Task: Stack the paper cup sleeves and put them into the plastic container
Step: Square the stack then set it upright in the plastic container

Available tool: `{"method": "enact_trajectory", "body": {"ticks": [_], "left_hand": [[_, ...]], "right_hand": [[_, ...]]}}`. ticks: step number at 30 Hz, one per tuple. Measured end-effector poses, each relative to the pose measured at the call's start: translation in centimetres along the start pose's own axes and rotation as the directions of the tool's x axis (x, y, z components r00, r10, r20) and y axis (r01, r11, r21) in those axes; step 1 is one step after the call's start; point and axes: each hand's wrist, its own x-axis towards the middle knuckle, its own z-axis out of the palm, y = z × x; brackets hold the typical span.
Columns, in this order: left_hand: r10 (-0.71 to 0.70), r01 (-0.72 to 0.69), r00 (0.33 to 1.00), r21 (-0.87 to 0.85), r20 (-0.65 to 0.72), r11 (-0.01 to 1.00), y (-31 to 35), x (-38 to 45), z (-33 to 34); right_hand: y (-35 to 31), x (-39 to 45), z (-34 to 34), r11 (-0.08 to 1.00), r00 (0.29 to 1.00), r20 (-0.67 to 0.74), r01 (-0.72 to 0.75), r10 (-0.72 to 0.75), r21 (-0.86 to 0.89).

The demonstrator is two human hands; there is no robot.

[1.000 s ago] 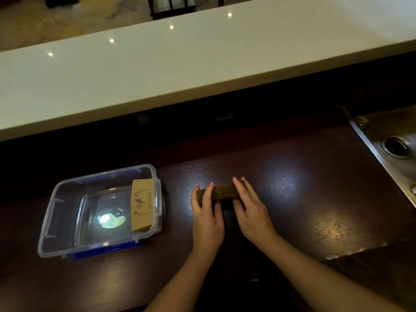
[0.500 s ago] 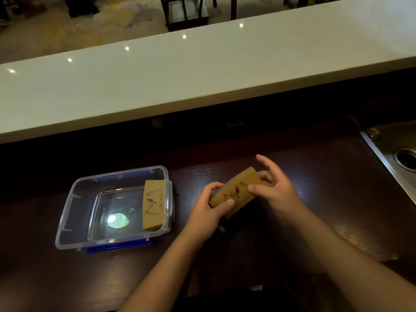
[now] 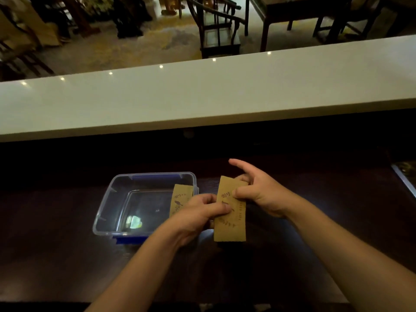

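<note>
A flat brown stack of paper cup sleeves (image 3: 229,224) with dark print is held upright above the dark counter, just right of the container. My left hand (image 3: 198,212) pinches its left edge and my right hand (image 3: 258,192) grips its upper right edge, index finger stretched out. The clear plastic container (image 3: 108,203) with blue clips sits to the left. Another brown sleeve stack (image 3: 180,199) leans inside against its right wall, partly hidden by my left hand.
A raised white counter ledge (image 3: 202,93) runs across behind the dark wooden worktop (image 3: 315,233). The metal edge of a sink (image 3: 405,181) shows at far right. Dark chairs and tables stand on the floor beyond the ledge.
Both hands lifted the sleeve stack off the counter, turned it from lying flat to upright, and carried it left toward the container. The camera tilted upward.
</note>
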Motion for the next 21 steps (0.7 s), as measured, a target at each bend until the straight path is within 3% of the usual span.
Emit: {"method": "enact_trajectory", "body": {"ticks": [5, 7, 12, 17, 21], "left_hand": [[0.099, -0.084, 0.985, 0.109, -0.140, 0.991, -0.3, -2.1, -3.2], [0.129, -0.119, 0.966, 0.057, -0.226, 0.991, -0.3, -2.9, -5.5], [0.064, -0.091, 0.915, -0.050, -0.398, 0.995, 0.2, -4.2, -14.0], [-0.070, 0.073, 0.933, -0.006, -0.353, 0.997, -0.4, -2.3, -18.3], [-0.157, 0.188, 0.933, 0.067, -0.323, 0.980, -1.0, -0.3, -19.7]], "right_hand": [[0.0, 1.2, 3.0, 0.991, 1.000, -0.001, -0.022, 0.022, 0.133], [0.2, 1.6, 4.3, 0.976, 0.996, -0.024, -0.077, 0.083, 0.202], [2.2, 3.0, 6.5, 0.976, 0.917, -0.333, -0.201, 0.219, 0.089], [4.5, 3.7, 8.7, 0.943, 0.891, -0.334, -0.331, 0.308, -0.013], [5.0, 4.5, 10.1, 0.944, 0.906, -0.274, -0.330, 0.324, 0.025]]}}
